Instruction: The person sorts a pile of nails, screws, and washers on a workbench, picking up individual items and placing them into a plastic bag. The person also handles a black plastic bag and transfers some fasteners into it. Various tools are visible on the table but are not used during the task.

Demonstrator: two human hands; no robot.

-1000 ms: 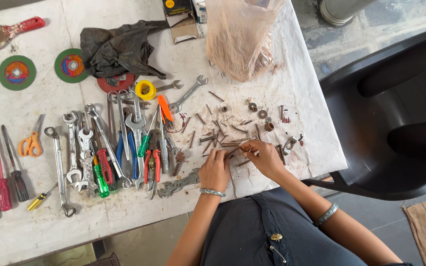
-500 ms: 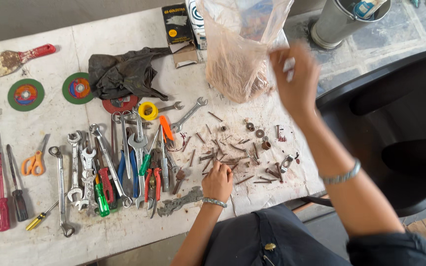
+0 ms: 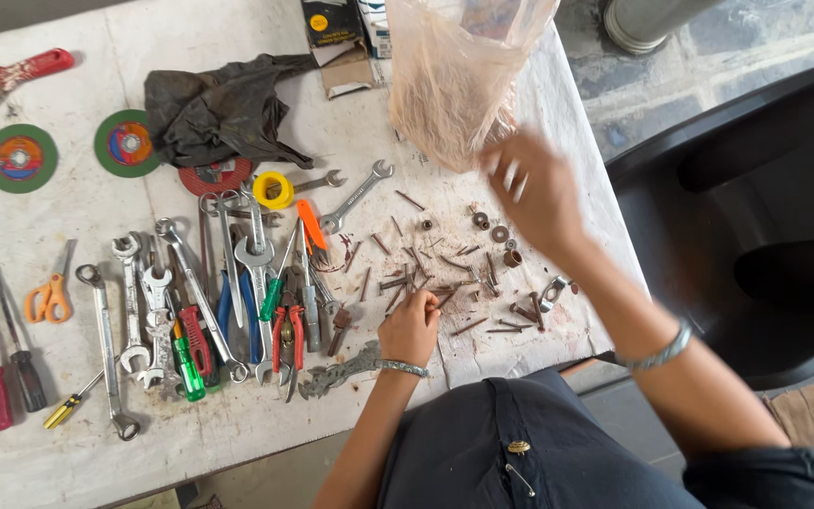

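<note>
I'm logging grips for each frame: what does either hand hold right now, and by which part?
The left hand pinches rusty nails at the fingertips; which end cannot be told. The right hand, below the plastic bag, is too blurred to tell.

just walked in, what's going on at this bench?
A person is working through rusty nails scattered on a white table. The left hand rests among them, fingers curled on a few. The right hand, blurred, is raised beside a clear plastic bag of nails; whether it holds anything is unclear. Wrenches and pliers lie in a row to the left.
</note>
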